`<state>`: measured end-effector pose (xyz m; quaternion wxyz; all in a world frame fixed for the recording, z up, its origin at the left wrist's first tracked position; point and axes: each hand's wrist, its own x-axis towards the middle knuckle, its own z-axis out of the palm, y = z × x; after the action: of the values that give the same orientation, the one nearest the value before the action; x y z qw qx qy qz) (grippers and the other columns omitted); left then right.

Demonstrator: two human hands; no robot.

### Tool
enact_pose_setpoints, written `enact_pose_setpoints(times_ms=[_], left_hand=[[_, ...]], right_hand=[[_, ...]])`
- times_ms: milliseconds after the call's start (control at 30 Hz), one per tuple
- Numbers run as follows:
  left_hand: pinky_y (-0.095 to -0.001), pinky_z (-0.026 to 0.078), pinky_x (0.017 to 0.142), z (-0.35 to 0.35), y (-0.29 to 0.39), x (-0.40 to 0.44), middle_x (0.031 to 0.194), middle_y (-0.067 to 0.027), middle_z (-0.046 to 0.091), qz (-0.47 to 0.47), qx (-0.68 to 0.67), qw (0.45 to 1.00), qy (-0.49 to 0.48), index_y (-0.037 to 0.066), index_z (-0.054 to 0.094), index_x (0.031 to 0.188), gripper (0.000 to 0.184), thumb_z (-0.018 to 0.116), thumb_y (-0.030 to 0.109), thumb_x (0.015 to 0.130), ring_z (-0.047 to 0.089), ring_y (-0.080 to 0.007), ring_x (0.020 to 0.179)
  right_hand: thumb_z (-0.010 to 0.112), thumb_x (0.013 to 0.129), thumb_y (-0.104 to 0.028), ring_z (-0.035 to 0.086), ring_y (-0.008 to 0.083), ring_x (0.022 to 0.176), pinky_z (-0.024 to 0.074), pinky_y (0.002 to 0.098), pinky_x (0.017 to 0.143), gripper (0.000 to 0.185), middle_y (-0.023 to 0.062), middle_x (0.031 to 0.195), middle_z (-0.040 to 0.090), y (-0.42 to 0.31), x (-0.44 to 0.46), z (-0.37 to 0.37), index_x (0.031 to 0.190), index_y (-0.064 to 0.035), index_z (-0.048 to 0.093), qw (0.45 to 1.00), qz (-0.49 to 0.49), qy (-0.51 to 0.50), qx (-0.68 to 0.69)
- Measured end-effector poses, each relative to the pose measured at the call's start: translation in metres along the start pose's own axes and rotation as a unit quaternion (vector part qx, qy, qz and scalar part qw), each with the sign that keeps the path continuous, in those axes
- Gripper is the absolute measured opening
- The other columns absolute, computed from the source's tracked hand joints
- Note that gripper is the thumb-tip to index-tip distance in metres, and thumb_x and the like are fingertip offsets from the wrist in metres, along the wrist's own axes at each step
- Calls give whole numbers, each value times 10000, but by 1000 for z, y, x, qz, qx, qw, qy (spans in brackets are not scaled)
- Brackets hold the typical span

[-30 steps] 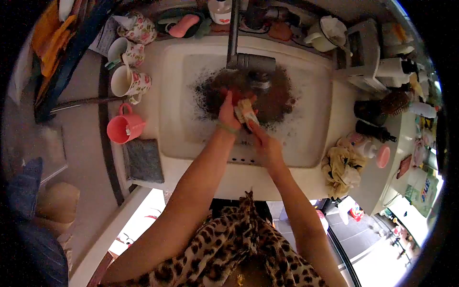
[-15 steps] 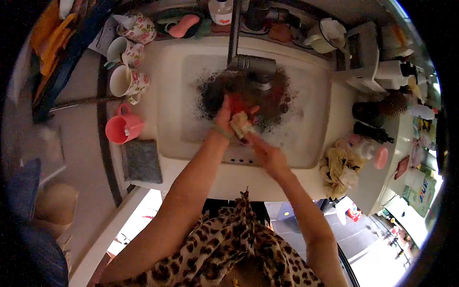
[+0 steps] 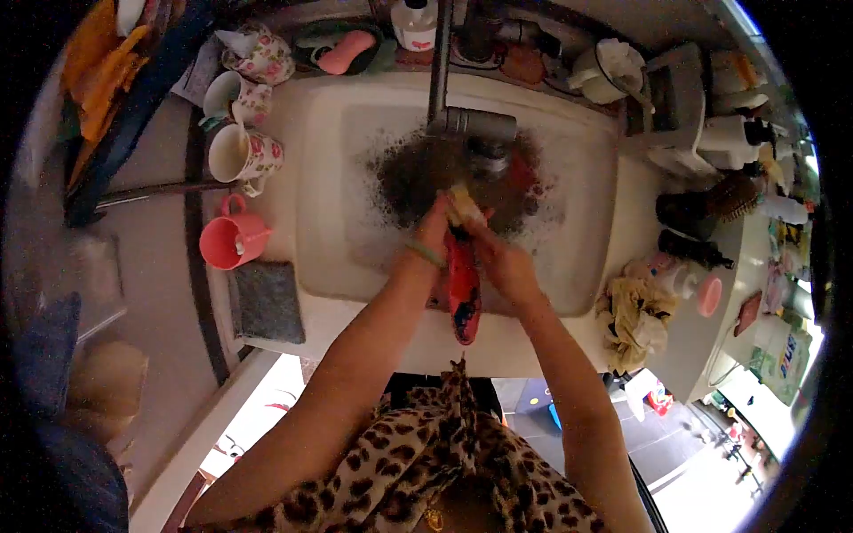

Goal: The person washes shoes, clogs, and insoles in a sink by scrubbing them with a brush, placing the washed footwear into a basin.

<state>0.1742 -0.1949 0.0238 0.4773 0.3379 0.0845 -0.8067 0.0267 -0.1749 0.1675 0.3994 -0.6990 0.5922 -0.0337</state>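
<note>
Nearest us, the red item juts over the sink's front ledge and could drip there, or slip if our left hand, fingers seemingly curled on its far end, loosens. Our right hand has bent fingers gripping the pale brush; hard strokes could splash the dark, foamy water beyond.

The right hand covers the handle of the brush. Both hands obscure the far end of the red article; its type is indeterminate. Beyond the left hand, dark water conceals part of the basin. Far right of the hands, lettering on the green package is blurred.
</note>
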Motion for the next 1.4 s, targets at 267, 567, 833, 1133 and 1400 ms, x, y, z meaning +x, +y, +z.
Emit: enact_pose_setpoints(times_ms=[267, 567, 833, 1133, 1400], left_hand=[[-498, 463, 883, -7, 34, 19, 1077, -176, 586, 6, -48, 994, -98, 63, 478, 1218, 579, 394, 558, 931, 596, -338, 968], [-367, 508, 810, 35, 30, -4, 1043, -133, 622, -20, 42, 997, -68, 68, 557, 1118, 595, 489, 603, 868, 626, -249, 875], [-372, 452, 920, 33, 42, 18, 1120, -148, 620, 272, 543, 738, 293, 5, 552, 1198, 561, 685, 380, 803, 607, -282, 1008], [-406, 488, 867, 12, 18, 14, 1102, -94, 622, 80, -14, 990, 112, 49, 550, 1183, 395, 669, 120, 814, 584, -252, 1039], [-431, 498, 851, 15, -15, 40, 1135, -91, 597, 14, -14, 1000, -5, 97, 498, 1241, 425, 518, 387, 931, 581, -271, 1013]], right_hand=[[506, 932, -202, 625, 383, 841, 503, 427, 697, 333, 182, 1002, 641, -3, -40, -3, 1261, -210, 557, 986, -46, -21, 160], [531, 932, -228, 651, 346, 784, 509, 402, 676, 377, 159, 979, 672, 29, 81, -10, 1308, -205, 517, 1000, -17, 24, -9], [522, 945, -143, 427, 21, 605, 372, 173, 557, 353, -54, 918, 593, 45, 25, -34, 1296, -110, 545, 914, 156, 70, 367], [512, 942, -172, 643, 248, 890, 492, 345, 736, 349, 85, 1063, 662, 37, 70, -10, 1284, -106, 529, 997, -25, 79, -5], [510, 922, -172, 618, 319, 1000, 494, 384, 822, 365, 155, 1102, 634, 17, 12, -23, 1284, -210, 535, 992, 22, 106, 63]])
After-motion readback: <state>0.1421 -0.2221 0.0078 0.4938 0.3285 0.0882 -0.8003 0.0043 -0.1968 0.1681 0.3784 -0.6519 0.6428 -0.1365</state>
